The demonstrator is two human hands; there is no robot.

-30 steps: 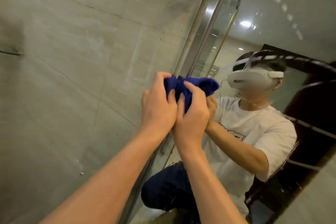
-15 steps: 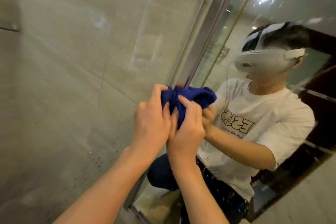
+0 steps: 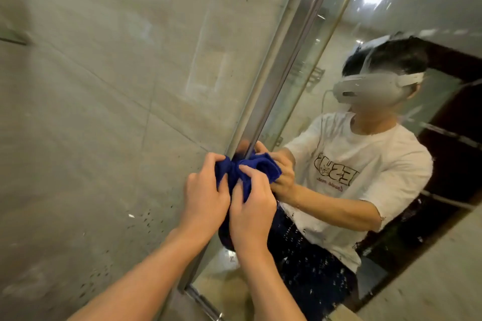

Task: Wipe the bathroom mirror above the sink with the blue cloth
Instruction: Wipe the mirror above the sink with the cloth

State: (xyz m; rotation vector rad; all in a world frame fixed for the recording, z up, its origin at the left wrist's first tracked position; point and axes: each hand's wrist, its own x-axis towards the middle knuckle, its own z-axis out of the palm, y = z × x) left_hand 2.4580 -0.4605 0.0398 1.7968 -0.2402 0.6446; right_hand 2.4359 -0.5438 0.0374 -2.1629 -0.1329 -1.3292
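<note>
A bunched blue cloth (image 3: pixel 233 171) is pressed against the left metal edge of the mirror (image 3: pixel 407 8). My left hand (image 3: pixel 206 197) grips the cloth's left side, fingers curled over it. My right hand (image 3: pixel 252 210) grips its lower right part, thumb and fingers pinching the fabric. Both hands sit side by side, touching. The mirror fills the right half of the view and shows a person in a white T-shirt holding the same cloth. Water droplets dot the lower glass.
A shiny metal frame strip (image 3: pixel 284 65) runs diagonally along the mirror's left edge. Left of it is a grey tiled wall (image 3: pixel 104 86) with dark specks low down. The mirror's bottom corner (image 3: pixel 187 288) lies just below my forearms.
Both hands have slid the cloth down the mirror's left edge, from high on the frame to lower. The grip on the cloth is unchanged.
</note>
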